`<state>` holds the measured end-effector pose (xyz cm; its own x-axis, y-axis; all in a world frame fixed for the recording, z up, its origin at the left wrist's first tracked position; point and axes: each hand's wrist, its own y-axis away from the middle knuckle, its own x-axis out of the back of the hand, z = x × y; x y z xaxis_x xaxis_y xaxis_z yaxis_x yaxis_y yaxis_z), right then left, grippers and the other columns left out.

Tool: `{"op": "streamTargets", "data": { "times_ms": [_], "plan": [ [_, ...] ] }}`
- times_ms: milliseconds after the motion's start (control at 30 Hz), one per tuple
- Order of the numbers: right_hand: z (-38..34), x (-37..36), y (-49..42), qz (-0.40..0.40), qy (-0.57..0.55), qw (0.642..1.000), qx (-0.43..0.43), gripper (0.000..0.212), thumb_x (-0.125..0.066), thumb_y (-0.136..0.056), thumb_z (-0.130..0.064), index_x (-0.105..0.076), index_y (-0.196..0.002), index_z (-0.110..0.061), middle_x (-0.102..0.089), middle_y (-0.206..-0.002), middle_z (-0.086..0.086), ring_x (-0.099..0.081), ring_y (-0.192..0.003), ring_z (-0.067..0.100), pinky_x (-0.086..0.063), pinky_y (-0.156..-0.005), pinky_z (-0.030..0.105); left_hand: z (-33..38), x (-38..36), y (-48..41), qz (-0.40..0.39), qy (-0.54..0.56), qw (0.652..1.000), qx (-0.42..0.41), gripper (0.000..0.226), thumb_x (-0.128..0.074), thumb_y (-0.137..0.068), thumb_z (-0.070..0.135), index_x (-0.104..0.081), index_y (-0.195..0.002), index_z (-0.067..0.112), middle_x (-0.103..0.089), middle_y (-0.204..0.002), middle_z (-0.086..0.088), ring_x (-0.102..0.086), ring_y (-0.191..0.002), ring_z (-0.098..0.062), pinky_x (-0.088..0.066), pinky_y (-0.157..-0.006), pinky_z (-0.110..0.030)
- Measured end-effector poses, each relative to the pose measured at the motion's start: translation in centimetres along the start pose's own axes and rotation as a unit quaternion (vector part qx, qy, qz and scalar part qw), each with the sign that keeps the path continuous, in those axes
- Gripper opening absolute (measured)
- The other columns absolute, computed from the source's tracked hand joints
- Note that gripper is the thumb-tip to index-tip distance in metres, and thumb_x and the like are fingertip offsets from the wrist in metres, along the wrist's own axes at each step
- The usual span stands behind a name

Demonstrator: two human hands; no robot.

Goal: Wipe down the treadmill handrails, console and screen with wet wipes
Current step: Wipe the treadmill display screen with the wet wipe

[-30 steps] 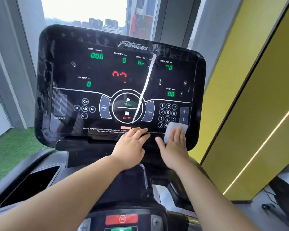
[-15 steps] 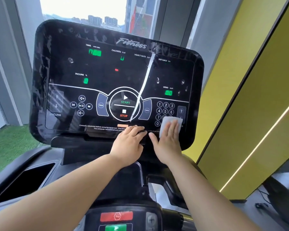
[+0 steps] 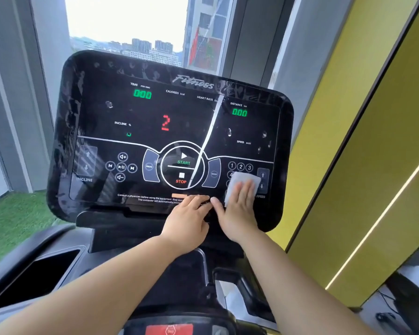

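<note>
The right hand (image 3: pixel 240 209), fingers flat, presses a wet wipe (image 3: pixel 242 183) onto the screen (image 3: pixel 155 131); the left hand (image 3: pixel 188 220) rests open, steadying. Overlapping, light strokes would avoid pressing buttons.

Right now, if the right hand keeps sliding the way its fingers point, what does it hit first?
The right hand, flat on the wet wipe, points up the console: probably the number keys first.

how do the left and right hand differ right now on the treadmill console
The right hand lies flat on a white wet wipe, pressed over the number keypad; the left hand holds nothing. The right hand reaches higher up the console, onto the button panel, while the left hand rests at the console's bottom edge, below the STOP button. Both lie palm down, side by side.
</note>
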<state>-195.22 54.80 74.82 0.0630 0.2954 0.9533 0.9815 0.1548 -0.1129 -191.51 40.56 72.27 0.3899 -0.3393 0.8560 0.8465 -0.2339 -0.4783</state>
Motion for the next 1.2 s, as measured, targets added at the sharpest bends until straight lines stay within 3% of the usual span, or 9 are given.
{"op": "streamTargets", "data": {
  "times_ms": [100,200,433,600,733,867,967,1100,1200],
  "plan": [
    [1.7,0.1,0.0,-0.009,0.056,0.997,0.051,0.082,-0.014,-0.095,-0.060,0.026,-0.144,-0.009,0.040,-0.145,0.010,0.035,-0.137,0.021,0.009,-0.118,0.037,0.2,0.2,-0.1,-0.005,0.027,1.000,0.016,0.051,-0.040,-0.071,0.018,-0.067,-0.114,0.012,-0.060,-0.125,-0.005,-0.057,-0.113,-0.030,-0.053,-0.084,-0.042],
    [4.5,1.2,-0.2,0.015,0.055,0.998,-0.015,0.082,-0.013,-0.094,-0.061,0.023,-0.146,-0.009,0.034,-0.150,0.012,0.031,-0.139,0.021,0.009,-0.118,0.036,0.4,0.8,-0.4,-0.015,0.028,0.999,0.025,0.062,-0.031,-0.075,0.023,-0.055,-0.131,0.014,-0.046,-0.141,-0.001,-0.042,-0.128,-0.025,-0.040,-0.101,-0.037],
    [0.8,0.6,-0.6,0.052,-0.068,0.995,-0.058,0.087,-0.019,-0.095,-0.060,0.022,-0.144,-0.003,0.033,-0.151,0.014,0.029,-0.141,0.023,-0.003,-0.120,0.041,0.4,0.8,-0.1,0.000,0.057,0.998,0.037,0.057,-0.035,-0.077,0.019,-0.057,-0.130,0.012,-0.049,-0.137,-0.003,-0.046,-0.126,-0.026,-0.042,-0.100,-0.036],
    [1.1,-0.1,-0.2,0.042,0.019,0.998,0.048,0.083,-0.018,-0.095,-0.060,0.023,-0.145,-0.008,0.039,-0.146,0.006,0.032,-0.138,0.017,0.002,-0.119,0.033,0.6,1.2,0.0,-0.013,0.045,0.998,0.039,0.055,-0.039,-0.082,0.017,-0.051,-0.135,0.014,-0.044,-0.142,-0.002,-0.040,-0.131,-0.025,-0.039,-0.101,-0.035],
    [4.2,1.2,-0.7,0.065,0.034,0.997,-0.006,0.082,-0.017,-0.094,-0.060,0.018,-0.148,-0.009,0.029,-0.153,0.006,0.027,-0.141,0.015,0.001,-0.117,0.030,1.0,1.6,-0.5,-0.055,0.016,0.997,0.052,0.052,-0.042,-0.091,0.018,-0.039,-0.143,0.020,-0.030,-0.150,0.004,-0.027,-0.137,-0.017,-0.030,-0.109,-0.030],
    [2.6,1.4,-1.0,0.092,-0.056,0.994,-0.033,0.080,-0.019,-0.096,-0.058,0.012,-0.149,-0.008,0.027,-0.155,0.005,0.024,-0.142,0.015,-0.012,-0.120,0.036,1.0,1.7,-0.5,-0.066,0.014,0.996,0.056,0.052,-0.041,-0.092,0.019,-0.037,-0.144,0.021,-0.028,-0.151,0.006,-0.025,-0.137,-0.016,-0.029,-0.109,-0.030],
    [0.9,0.2,-0.4,0.087,-0.047,0.994,0.037,0.077,-0.023,-0.096,-0.056,0.012,-0.150,-0.013,0.029,-0.154,0.000,0.027,-0.140,0.009,-0.022,-0.115,0.028,1.0,1.7,-0.5,-0.058,0.021,0.997,0.051,0.052,-0.041,-0.092,0.016,-0.037,-0.144,0.021,-0.028,-0.151,0.006,-0.025,-0.137,-0.015,-0.031,-0.108,-0.028],
    [3.0,0.2,-0.7,0.080,0.047,0.994,0.062,0.075,-0.019,-0.097,-0.055,0.018,-0.147,-0.013,0.033,-0.150,0.001,0.031,-0.135,0.009,0.002,-0.119,0.029,0.5,2.1,-0.3,-0.041,0.013,0.998,0.051,0.051,-0.036,-0.088,0.020,-0.047,-0.138,0.018,-0.037,-0.146,0.003,-0.034,-0.134,-0.020,-0.037,-0.105,-0.032],
    [4.3,1.1,-1.1,0.096,0.045,0.994,-0.015,0.077,-0.016,-0.097,-0.056,0.018,-0.148,-0.009,0.027,-0.154,0.007,0.025,-0.141,0.015,0.008,-0.119,0.033,-0.3,2.5,-0.6,-0.013,-0.023,0.999,0.031,0.055,-0.031,-0.072,0.025,-0.072,-0.106,0.014,-0.065,-0.115,-0.004,-0.063,-0.104,-0.028,-0.057,-0.078,-0.038]
  ]
}}
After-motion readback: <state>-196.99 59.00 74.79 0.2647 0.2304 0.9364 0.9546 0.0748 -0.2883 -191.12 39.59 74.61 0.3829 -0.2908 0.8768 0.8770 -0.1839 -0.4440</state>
